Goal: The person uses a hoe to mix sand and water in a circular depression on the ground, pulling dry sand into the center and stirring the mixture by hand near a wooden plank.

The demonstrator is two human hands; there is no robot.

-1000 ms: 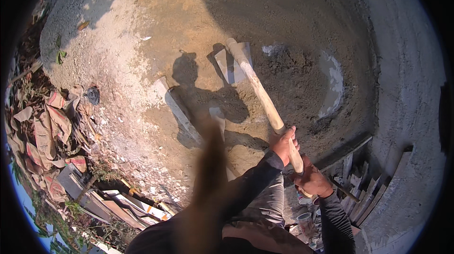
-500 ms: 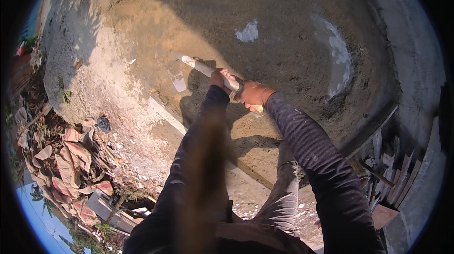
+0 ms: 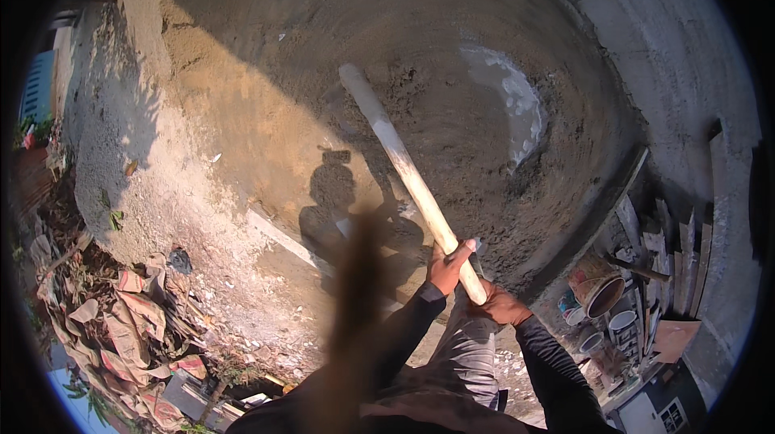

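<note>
My left hand [image 3: 449,268] and my right hand [image 3: 500,305] are both closed around the near end of a long pale wooden handle [image 3: 420,192], the left ahead of the right. The handle slants away to the upper left, and its far part is coated grey. That end meets the wet grey-brown mortar [image 3: 387,22]; any blade there cannot be made out. Right of the handle, a curved whitish puddle [image 3: 525,111] lies in the mix. Cast on the ground left of the handle is a dark shadow of my head and arms.
Torn paper sacks [image 3: 129,297] and debris lie at the left. A bucket [image 3: 597,289], smaller containers and wooden planks [image 3: 686,264] stand at the right. A concrete wall [image 3: 686,54] curves along the right. Something brown and blurred [image 3: 355,329] hangs close in front.
Both hands have come down and right, nearer my body, with the handle. The handle now shows at fuller length, and the view has shifted; a white patch in the mortar no longer shows.
</note>
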